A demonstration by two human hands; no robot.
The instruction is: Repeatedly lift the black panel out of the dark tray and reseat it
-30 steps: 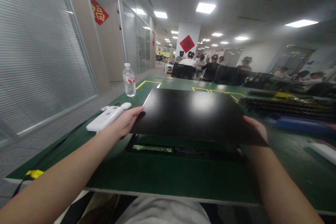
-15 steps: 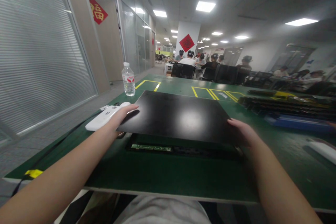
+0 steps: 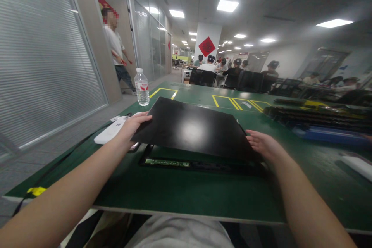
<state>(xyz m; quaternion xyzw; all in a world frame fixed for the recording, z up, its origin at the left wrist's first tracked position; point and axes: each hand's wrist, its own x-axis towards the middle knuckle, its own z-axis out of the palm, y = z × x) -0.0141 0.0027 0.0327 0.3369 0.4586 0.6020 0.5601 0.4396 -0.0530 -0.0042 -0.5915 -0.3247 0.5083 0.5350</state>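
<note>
A flat black glossy panel (image 3: 186, 128), like a display panel, hangs tilted above the green table, its left side higher. My left hand (image 3: 135, 126) is closed on its left edge, thumb on the top face. Beside the right edge is my right hand (image 3: 263, 145), fingers stretched out and slightly apart; whether they touch the panel is unclear. Underneath lies a dark frame (image 3: 226, 168) with a green circuit board strip (image 3: 167, 162) along its near side. The panel hides the rest of that frame.
A white device (image 3: 109, 131) and a water bottle (image 3: 142, 87) stand at the left. Yellow tape (image 3: 232, 102) marks the table (image 3: 186, 197). Dark strips (image 3: 316, 118) and a blue item (image 3: 328, 136) are stacked right. A person (image 3: 114, 46) walks by the doorway.
The panel has shifted left and tilted, its right side lower. My right hand's thumb has left the panel's top face and its fingers have straightened. A person has appeared at the doorway.
</note>
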